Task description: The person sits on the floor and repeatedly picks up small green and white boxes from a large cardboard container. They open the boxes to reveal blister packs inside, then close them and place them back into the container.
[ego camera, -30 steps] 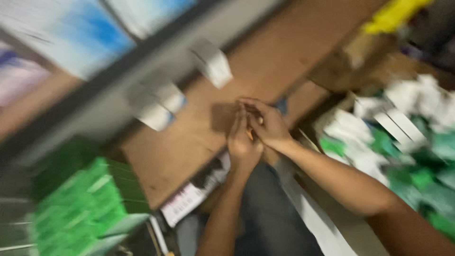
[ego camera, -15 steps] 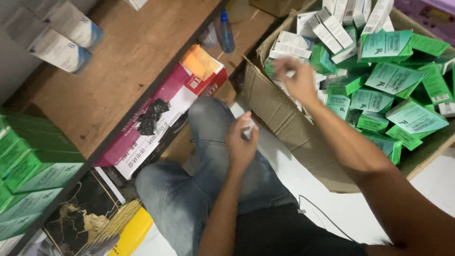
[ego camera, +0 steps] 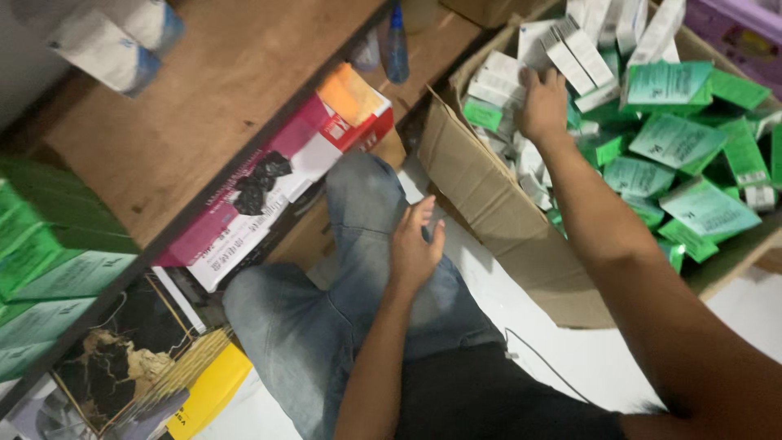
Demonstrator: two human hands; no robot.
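Grip: right hand (ego camera: 544, 104) lies fingers-down among the small white boxes (ego camera: 570, 50) in the upper middle of the frame; whether it has closed on one cannot be told. Left hand (ego camera: 414, 251) rests on the knee at the centre, fingers loosely spread, holding nothing that shows.
Shelf: wooden shelf (ego camera: 204, 98) fills the upper left; much of its board is bare. A few white boxes with blue ends (ego camera: 114, 41) stand at its far upper-left corner.
Carton: big cardboard carton (ego camera: 489, 204) in the upper right, flap open, heaped with loose boxes lying every way.
Green stack: green boxes on the shelf (ego camera: 49, 253) at the left edge, lined up in a neat block.
Green loose: green boxes in the carton (ego camera: 676, 138), right of the reaching hand, many and unsorted.
Red and white box: long red and white box (ego camera: 277, 179) lies on the lower shelf, beside the jeans (ego camera: 342, 301).
Bottle: small blue bottle (ego camera: 397, 49) at top centre, just left of the carton.
Progress: judging from the full carton and the bare board, only a small part looks shelved; most boxes remain in the carton.
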